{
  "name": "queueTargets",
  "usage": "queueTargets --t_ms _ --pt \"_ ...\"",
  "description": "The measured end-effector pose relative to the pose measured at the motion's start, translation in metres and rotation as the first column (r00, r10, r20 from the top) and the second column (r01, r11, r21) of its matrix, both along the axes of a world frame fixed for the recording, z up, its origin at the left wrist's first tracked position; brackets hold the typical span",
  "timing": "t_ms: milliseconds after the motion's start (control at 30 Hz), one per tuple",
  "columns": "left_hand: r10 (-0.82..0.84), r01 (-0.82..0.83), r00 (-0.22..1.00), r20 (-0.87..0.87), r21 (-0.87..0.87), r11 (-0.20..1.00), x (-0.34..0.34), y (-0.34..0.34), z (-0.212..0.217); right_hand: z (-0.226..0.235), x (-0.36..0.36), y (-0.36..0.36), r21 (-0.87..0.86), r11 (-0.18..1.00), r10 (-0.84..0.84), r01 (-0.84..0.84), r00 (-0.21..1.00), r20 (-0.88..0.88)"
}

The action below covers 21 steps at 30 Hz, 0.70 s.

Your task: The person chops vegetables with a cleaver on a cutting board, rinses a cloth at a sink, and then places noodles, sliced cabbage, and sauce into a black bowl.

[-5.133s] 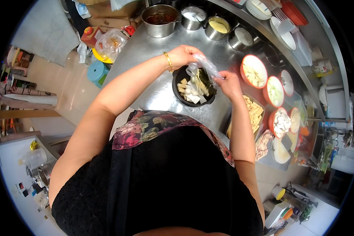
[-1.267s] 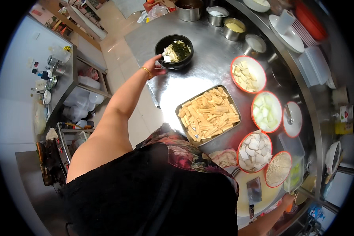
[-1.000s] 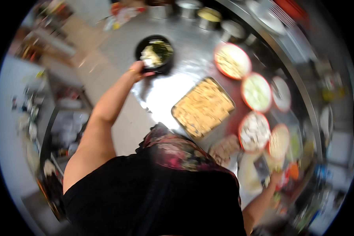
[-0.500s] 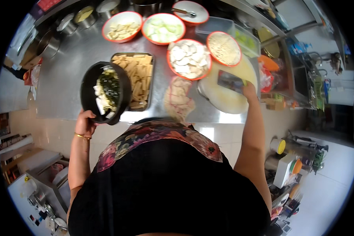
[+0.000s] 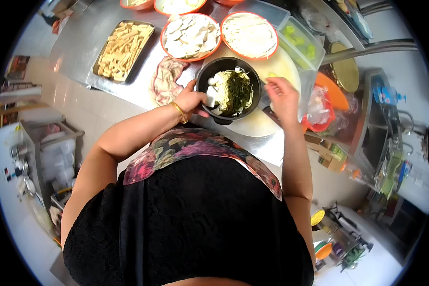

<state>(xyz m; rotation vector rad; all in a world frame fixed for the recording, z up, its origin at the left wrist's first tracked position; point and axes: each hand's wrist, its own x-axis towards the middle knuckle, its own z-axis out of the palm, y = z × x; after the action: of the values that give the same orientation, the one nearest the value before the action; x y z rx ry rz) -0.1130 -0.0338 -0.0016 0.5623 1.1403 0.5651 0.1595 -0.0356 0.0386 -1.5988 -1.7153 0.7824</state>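
My left hand [image 5: 191, 101] is closed on the left side of a black pot [image 5: 258, 90], thumb at the rim. Inside are a dark green shredded heap [image 5: 239, 93], pale noodle-like strands and white pieces [image 5: 211, 97]. The pot is over the left part of a round cutting board [image 5: 291, 71]. Just right of the pot is my right hand [image 5: 283, 99], its fingers curled and pinched together; what they hold, if anything, cannot be made out. A dark flat edge [image 5: 270, 113], perhaps a cleaver blade, shows beside that hand, mostly hidden.
Behind the pot stand red-rimmed bowls of white slices [image 5: 190, 35] and pale strips [image 5: 249, 34]. A tray of tan sticks [image 5: 124, 50] lies at the left, with a crumpled cloth [image 5: 167, 81] nearer. Right are a clear box of green pieces [image 5: 298, 43] and a red basin [image 5: 318, 112].
The pot has moved right in my left hand, from beside the tray to over the cutting board. My right hand, earlier at the cleaver, is now beside the pot. The view has shifted right.
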Motion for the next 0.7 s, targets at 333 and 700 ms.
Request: queueTargets --t_ms 333,700 --pt "0.13 -0.131 0.991 0.043 0.028 0.991 0.04 -0.023 -0.005 -0.02 -0.056 0.011 -0.16 0.941 0.301 -0.297 0.527 0.795" --pt "0.049 -0.051 0.998 0.042 0.046 0.998 0.015 -0.032 -0.007 0.01 -0.01 0.037 -0.057 0.975 0.222 -0.215 0.942 0.251"
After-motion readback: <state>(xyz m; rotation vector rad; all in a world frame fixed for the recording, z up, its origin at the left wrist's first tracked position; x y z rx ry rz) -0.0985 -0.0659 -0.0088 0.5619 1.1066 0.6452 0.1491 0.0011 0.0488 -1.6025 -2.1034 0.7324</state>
